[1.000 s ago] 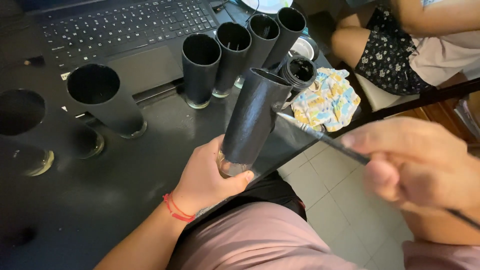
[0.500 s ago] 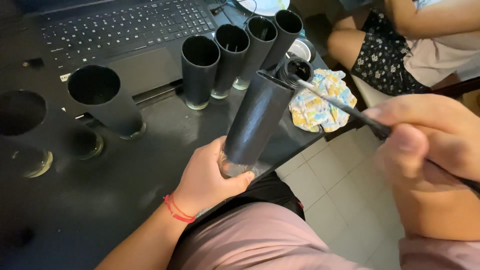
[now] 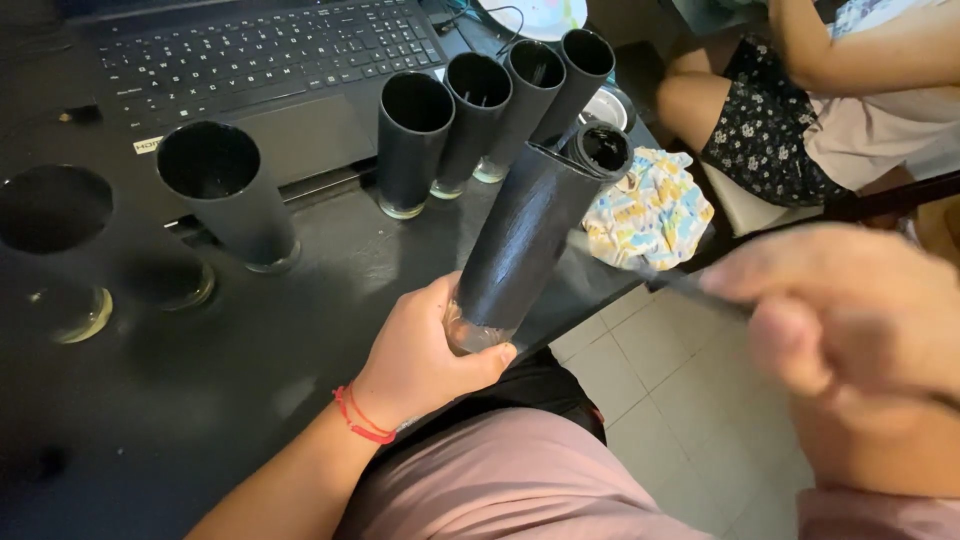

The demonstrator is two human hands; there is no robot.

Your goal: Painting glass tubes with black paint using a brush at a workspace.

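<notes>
Tall black-painted glass tumbler (image 3: 520, 240) tilted over the black worktop (image 3: 250, 350) edge, clear base clasped in the left hand (image 3: 425, 355), right hand (image 3: 850, 320) (blurred) pinching a thin dark brush (image 3: 650, 272) against its side, row of four black-painted glasses (image 3: 480, 110) behind, black laptop (image 3: 250, 60), patterned crumpled cloth (image 3: 650, 210).

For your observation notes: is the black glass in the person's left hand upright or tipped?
Tipped. The left hand grips the black glass by its clear base, with its mouth leaning up and away over the table edge.

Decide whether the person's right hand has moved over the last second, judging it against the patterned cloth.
Yes. The right hand, holding a thin brush, swung up level with the patterned cloth, then dropped lower again, the brush tip still at the black-painted glass.
</notes>
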